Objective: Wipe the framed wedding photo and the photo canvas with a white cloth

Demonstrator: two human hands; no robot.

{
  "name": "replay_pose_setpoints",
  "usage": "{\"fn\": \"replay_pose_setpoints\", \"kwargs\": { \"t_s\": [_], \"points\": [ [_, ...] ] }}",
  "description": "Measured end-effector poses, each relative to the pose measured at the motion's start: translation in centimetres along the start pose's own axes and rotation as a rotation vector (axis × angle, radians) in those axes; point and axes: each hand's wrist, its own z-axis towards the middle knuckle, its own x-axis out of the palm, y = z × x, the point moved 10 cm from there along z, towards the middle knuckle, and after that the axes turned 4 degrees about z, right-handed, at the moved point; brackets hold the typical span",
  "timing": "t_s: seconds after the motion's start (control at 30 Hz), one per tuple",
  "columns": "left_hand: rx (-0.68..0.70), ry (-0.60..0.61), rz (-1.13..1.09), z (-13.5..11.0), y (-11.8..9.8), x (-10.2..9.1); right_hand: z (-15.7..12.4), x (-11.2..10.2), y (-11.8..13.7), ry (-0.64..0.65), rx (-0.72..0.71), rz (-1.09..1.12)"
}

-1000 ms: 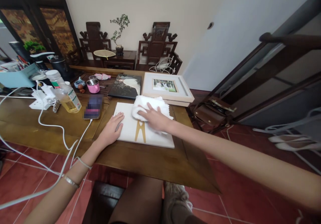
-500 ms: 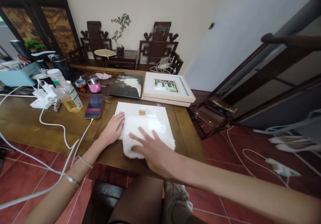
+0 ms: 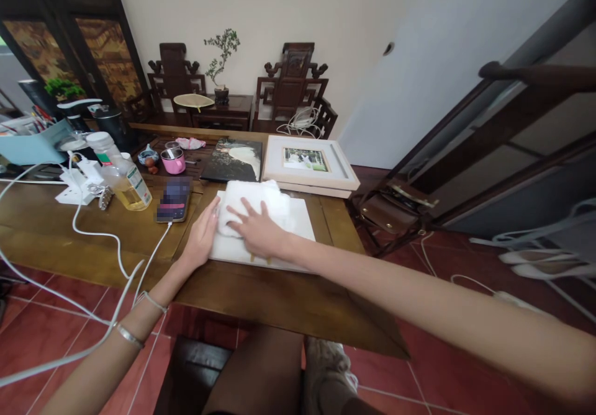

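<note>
A glossy white panel lies flat on the wooden table, with small gold marks near its front edge. On its far left part rests a folded, fluffy white towel. My right hand is laid over the towel, fingers spread and pressing down on it. Along the panel's left edge stands my left hand, its fingers straight and close together, touching the side and holding nothing. Part of the panel is hidden by the towel and my right forearm.
Behind the panel are a dark photo board and light-framed pictures. To the left sit a charging phone, an oil-coloured bottle, a pink cup and a white power strip. White cables trail over the table's front edge.
My right hand has pushed the towel away from me, from the panel's front edge to its far side. My left hand has turned from lying on the corner to standing along the side.
</note>
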Motion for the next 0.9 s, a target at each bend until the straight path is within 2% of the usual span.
{"fn": "replay_pose_setpoints", "kwargs": {
  "t_s": [0.1,0.17,0.23,0.33,0.5,0.6,0.67,0.77,0.9],
  "points": [
    [0.023,-0.048,-0.009,0.0,-0.4,-0.5,-2.7,0.3,4.7,0.058,-0.183,0.001],
    [0.043,-0.047,0.019,-0.1,-0.7,-0.4,-5.0,0.1,6.7,0.116,-0.252,0.028],
    [0.037,-0.008,0.069,-0.1,-0.4,0.2,-6.8,-0.1,7.2,0.178,-0.269,0.07],
    [0.033,0.095,0.176,-0.1,0.4,1.7,-7.3,-0.6,5.3,0.206,-0.209,0.124],
    [0.072,0.146,0.278,0.0,0.9,2.6,-4.0,-0.7,-1.8,0.151,0.029,0.107],
    [0.114,0.141,0.279,0.0,0.2,2.5,-1.0,-1.3,-4.3,0.12,0.083,0.14],
    [0.15,0.143,0.274,-0.1,-0.3,2.5,1.1,-1.9,-4.6,0.108,0.067,0.162],
    [0.158,0.151,0.288,-0.1,-0.4,2.5,3.9,-2.8,-3.7,0.075,0.013,0.174],
    [0.149,0.155,0.316,-0.1,0.0,2.5,5.7,-3.3,-2.4,0.048,-0.04,0.182]
  ]
}}
